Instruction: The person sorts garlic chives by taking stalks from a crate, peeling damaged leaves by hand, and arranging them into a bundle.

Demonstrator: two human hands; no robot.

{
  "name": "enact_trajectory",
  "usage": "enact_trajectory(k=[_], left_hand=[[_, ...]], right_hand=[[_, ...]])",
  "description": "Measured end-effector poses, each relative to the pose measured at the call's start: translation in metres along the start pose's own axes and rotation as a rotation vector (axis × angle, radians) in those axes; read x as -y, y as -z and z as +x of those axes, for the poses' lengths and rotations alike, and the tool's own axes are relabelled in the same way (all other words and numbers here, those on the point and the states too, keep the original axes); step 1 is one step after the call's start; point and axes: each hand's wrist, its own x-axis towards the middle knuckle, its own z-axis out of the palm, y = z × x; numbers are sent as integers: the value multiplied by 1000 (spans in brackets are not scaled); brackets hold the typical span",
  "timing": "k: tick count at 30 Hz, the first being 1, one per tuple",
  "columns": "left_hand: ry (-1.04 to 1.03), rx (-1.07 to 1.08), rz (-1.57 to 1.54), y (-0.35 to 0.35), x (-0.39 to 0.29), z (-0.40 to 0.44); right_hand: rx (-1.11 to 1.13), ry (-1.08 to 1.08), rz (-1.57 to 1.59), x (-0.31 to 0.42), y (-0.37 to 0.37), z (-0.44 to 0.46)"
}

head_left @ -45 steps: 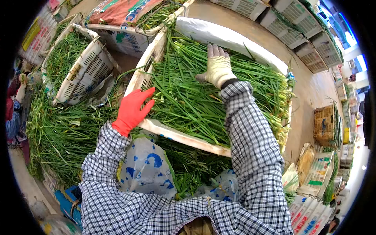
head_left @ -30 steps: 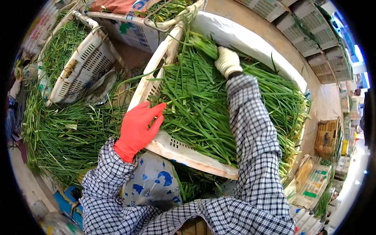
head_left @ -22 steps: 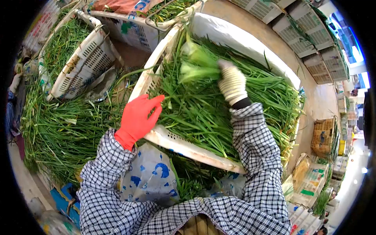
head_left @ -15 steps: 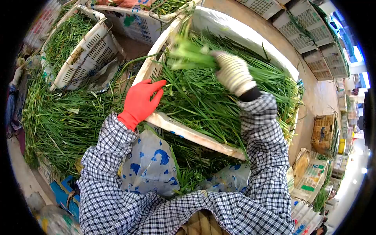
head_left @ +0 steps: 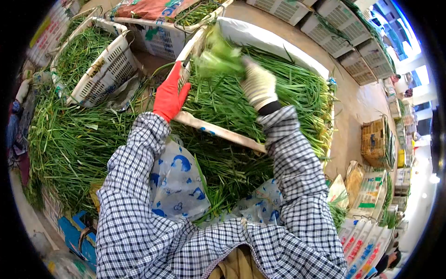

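Observation:
My right hand point(head_left: 259, 84), in a pale striped knitted glove, is closed around a bunch of garlic chives point(head_left: 216, 58). Motion smears that bunch above the far left of a white plastic crate point(head_left: 223, 133). Long green chives point(head_left: 288, 88) fill the crate, their pale ends lined up along its right side. My left hand point(head_left: 171, 95) wears a red glove and lies at the crate's left rim. Its fingers are stretched out, thumb apart, with nothing in them. A clear plastic apron or sheet with blue prints point(head_left: 180, 181) covers my lap.
Loose chives point(head_left: 79, 149) lie heaped on the left. Behind them stands a white basket point(head_left: 104, 69) of greens, beside another crate point(head_left: 158, 39) with an orange cover. Stacked crates point(head_left: 330, 32) line the upper right, and a brown basket point(head_left: 375, 142) sits on the floor point(head_left: 350, 102).
My left hand has moved up along the crate's left rim, fingers now pointing upward. My right hand has shifted slightly left with the bunch. The view has turned a little.

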Motion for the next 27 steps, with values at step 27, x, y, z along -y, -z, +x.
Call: enact_trajectory(k=[27], left_hand=[[896,462,-1066,-81,-193,-239]], right_hand=[[-120,-1225,2311,21,-163,-368]])
